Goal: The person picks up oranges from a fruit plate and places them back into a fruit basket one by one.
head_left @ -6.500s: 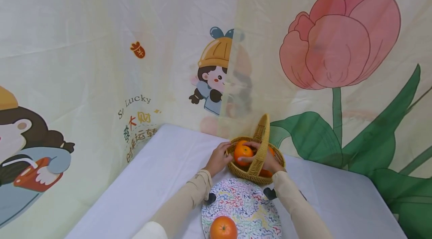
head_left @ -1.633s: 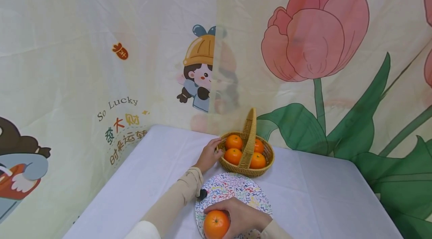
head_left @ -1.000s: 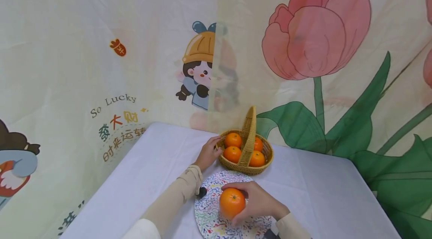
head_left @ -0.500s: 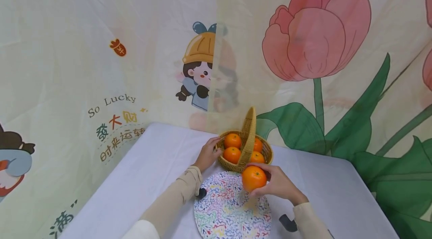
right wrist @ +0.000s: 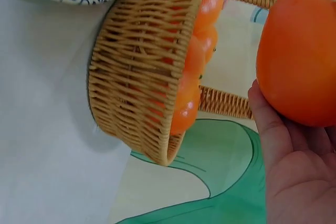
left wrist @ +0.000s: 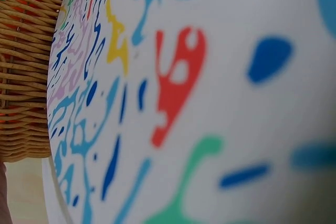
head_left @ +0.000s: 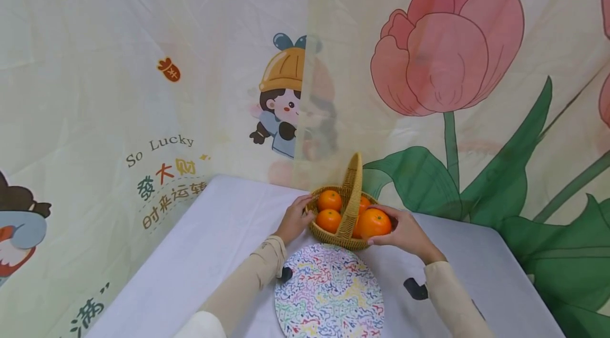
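My right hand point(head_left: 405, 233) holds an orange point(head_left: 375, 223) at the right side of the wicker basket point(head_left: 350, 243). In the right wrist view that orange point(right wrist: 299, 59) is above the basket's rim, apart from the oranges inside, with fingers and palm beneath it. Several oranges point(head_left: 329, 201) lie in the basket on both sides of its tall handle point(head_left: 352, 189). At the basket's left rim my left hand point(head_left: 293, 221) holds on with fingers and thumb; the left wrist view hardly shows this hand. A round plate point(head_left: 329, 290) with coloured squiggles lies in front, nothing on it.
A white cloth point(head_left: 229, 237) covers the table. Printed curtains point(head_left: 229, 89) hang right behind the basket and along the left side. Black straps point(head_left: 416, 289) sit at both wrists.
Earlier the right hand was in the basket while an orange lay on the plate. It then gripped the plate's orange and carried it up and rightward to the basket. The left hand stayed at the rim.
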